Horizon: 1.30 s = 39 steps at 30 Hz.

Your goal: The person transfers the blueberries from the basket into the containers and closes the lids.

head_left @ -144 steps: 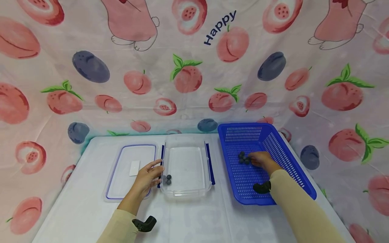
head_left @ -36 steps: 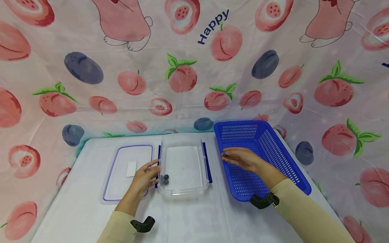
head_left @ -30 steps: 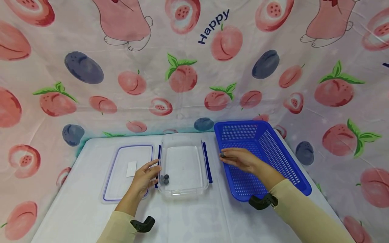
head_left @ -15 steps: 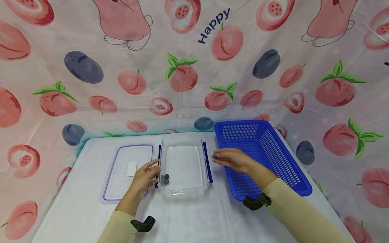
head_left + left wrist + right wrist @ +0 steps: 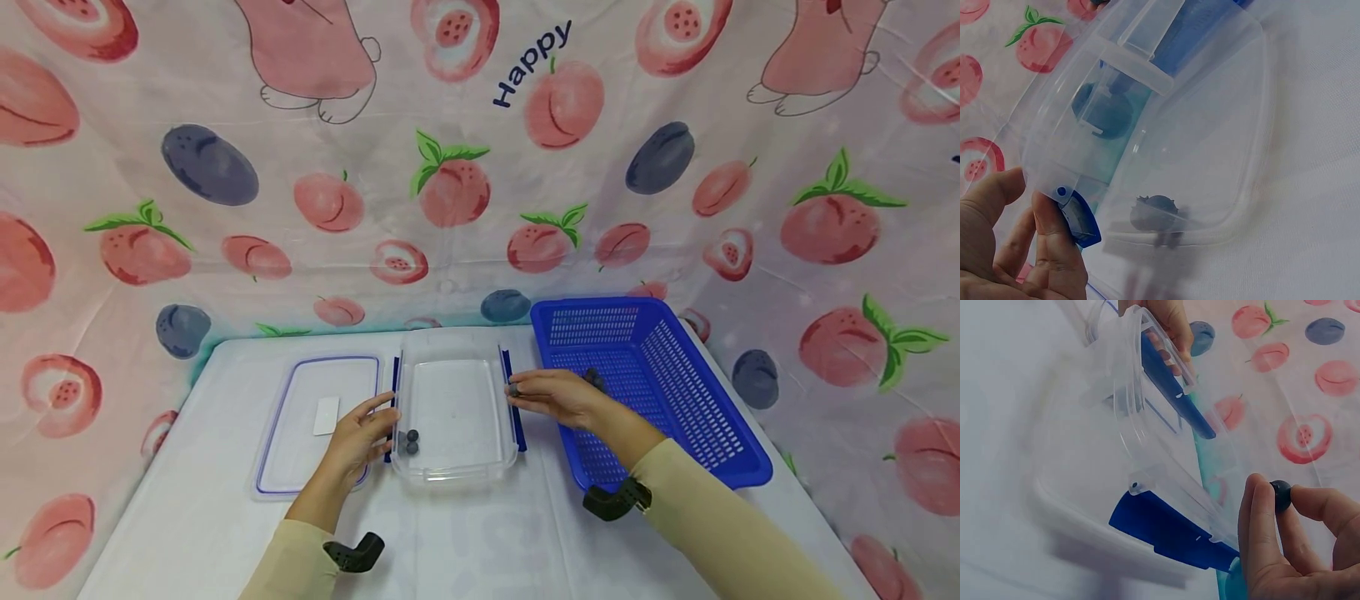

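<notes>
My right hand (image 5: pixel 558 398) pinches a dark blueberry (image 5: pixel 1282 495) between thumb and fingers, by the right edge of a clear plastic container (image 5: pixel 450 478). On the opposite side, my left hand (image 5: pixel 360 437) holds the container's left rim, its thumb and fingers close to a blue latch (image 5: pixel 1079 219). A few blueberries (image 5: pixel 412 436) lie inside, in the near left corner. More blueberries (image 5: pixel 594 379) sit in the blue basket (image 5: pixel 720 400), partly hidden behind my right hand.
Left of the container, a clear lid (image 5: pixel 281 417) with a blue seal and a white label (image 5: pixel 326 416) lies flat on the white-covered table (image 5: pixel 465 542). A fruit-printed cloth (image 5: pixel 450 108) hangs behind the table.
My right hand has gone from inside the basket leftward to the container's right edge, carrying a blueberry. Blueberries in the basket have come back into view. My left hand stays at the rim.
</notes>
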Each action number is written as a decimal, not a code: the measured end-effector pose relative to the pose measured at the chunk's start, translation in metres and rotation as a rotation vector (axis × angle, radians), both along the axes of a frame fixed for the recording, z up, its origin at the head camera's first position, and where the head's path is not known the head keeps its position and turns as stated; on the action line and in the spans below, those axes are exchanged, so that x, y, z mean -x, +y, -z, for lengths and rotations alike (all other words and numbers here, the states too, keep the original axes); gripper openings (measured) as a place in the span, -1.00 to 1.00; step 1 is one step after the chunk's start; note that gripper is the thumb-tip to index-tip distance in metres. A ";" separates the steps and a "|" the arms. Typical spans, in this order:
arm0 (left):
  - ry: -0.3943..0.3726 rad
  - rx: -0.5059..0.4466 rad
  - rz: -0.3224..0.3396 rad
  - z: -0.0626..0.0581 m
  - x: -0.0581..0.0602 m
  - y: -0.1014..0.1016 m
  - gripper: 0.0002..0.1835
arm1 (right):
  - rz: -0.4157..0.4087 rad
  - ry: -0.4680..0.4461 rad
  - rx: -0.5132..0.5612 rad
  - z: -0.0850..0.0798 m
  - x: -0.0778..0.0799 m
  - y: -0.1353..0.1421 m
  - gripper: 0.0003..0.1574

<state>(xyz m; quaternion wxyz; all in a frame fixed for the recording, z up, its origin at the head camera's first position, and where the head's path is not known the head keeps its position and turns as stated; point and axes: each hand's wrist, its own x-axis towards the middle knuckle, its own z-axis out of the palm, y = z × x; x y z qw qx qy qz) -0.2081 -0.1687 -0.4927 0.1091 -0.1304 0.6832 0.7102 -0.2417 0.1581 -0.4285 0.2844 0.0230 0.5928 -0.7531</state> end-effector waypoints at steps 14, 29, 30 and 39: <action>-0.009 -0.002 0.000 0.000 0.003 0.000 -0.45 | -0.016 -0.037 -0.032 0.003 0.003 -0.026 -0.44; 0.004 -0.004 -0.005 -0.001 0.002 -0.001 -0.44 | -0.033 -0.017 -0.098 0.006 0.010 -0.047 -0.49; 0.006 -0.009 -0.005 -0.002 0.001 -0.001 -0.43 | -0.036 -0.008 -0.101 0.006 0.010 -0.049 -0.49; 0.011 -0.030 0.000 -0.004 0.001 -0.002 -0.40 | -0.053 0.031 -0.134 0.009 0.009 -0.070 -0.54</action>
